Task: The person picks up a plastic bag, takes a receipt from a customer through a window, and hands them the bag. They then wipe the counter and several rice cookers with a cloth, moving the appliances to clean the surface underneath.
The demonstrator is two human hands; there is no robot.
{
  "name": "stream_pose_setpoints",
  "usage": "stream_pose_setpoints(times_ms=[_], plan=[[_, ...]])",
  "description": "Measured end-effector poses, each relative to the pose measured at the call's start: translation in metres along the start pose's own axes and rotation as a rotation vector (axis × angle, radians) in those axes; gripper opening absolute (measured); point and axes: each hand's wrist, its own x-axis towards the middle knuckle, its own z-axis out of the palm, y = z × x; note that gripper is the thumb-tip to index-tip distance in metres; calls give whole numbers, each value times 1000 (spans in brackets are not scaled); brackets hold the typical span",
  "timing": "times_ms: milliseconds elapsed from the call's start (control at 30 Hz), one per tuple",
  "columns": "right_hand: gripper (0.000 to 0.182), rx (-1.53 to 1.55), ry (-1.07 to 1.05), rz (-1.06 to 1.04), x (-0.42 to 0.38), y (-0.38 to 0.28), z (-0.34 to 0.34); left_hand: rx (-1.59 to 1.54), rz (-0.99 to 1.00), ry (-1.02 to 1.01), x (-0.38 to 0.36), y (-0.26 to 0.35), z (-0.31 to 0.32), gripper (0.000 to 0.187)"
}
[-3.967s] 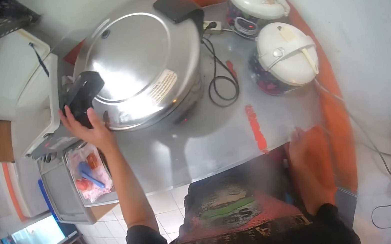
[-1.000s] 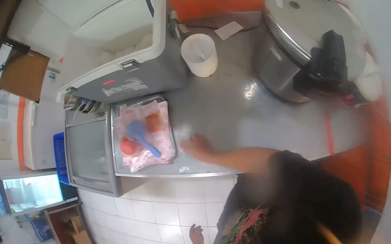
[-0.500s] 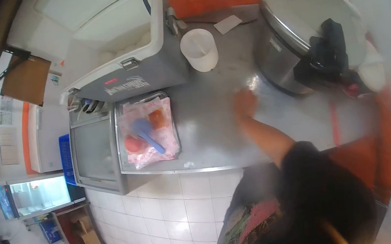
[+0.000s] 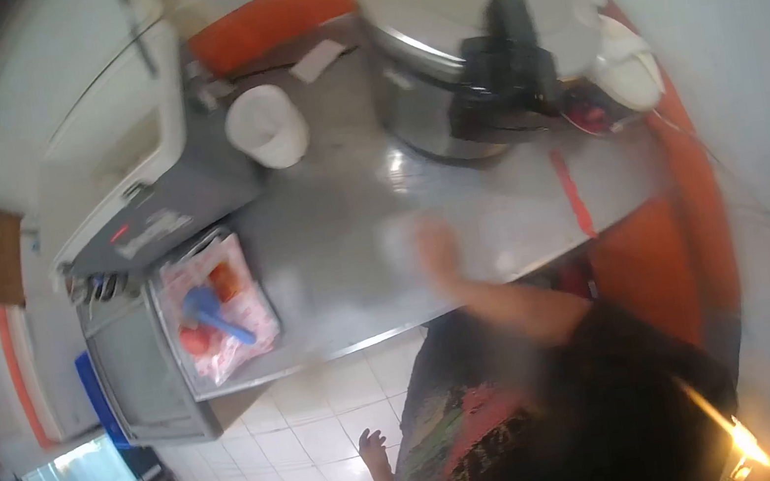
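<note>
Reaching across the steel counter (image 4: 500, 213), my right hand (image 4: 433, 245) lies blurred on the bare metal, seemingly flat and holding nothing, though I cannot tell for sure. My left hand (image 4: 372, 445) hangs open by my side over the white floor tiles (image 4: 306, 441). By my judgement little is done: the big cooker (image 4: 465, 39) stands lidded ahead, the white cup (image 4: 268, 126) beside the cooler box (image 4: 126, 170), the tray (image 4: 212, 309) at the counter's left end. Orange trim lines the wall.
</note>
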Motion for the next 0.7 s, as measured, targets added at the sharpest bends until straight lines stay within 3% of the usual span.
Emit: stream_pose_setpoints(times_ms=[33,67,100,133,167,267,333,367,400,433,533,567,633,700], plan=[[16,417,-160,37,-27,-64,6,39,10,-24,2,11,0,52],[14,208,-208,-198,-46,-110,30,188,-30,-24,-2,24,-1,52],[20,292,-570,-288,-62,-130,59,271,-27,-59,-7,35,-3,52],[16,65,-742,-383,-56,-160,38,820,476,-323,32,-12,-37,52],[13,157,-231,-620,-69,-148,56,1243,1138,-298,43,-18,-45,51],[12,149,-233,-346,-37,-114,51,1418,1040,-148,27,-9,-62,49],[14,409,-140,44,4,-53,15,655,279,-170,27,-18,-63,49],[12,144,-120,25,26,-25,-33,253,-64,-68,26,-17,-57,49],[11,-143,102,56,28,28,-21,178,-136,-37,28,-13,-47,49],[10,-185,233,116,29,77,-41,188,-129,-50,31,-8,-42,49],[9,-609,100,332,30,205,-128,229,-121,-101,42,5,-28,49],[7,-648,313,265,36,244,-154,239,-111,-113,47,10,-23,49],[6,-365,563,450,43,308,-198,251,-94,-132,55,20,-16,49],[6,-385,642,450,48,318,-235,260,-72,-150,65,32,-9,49]])
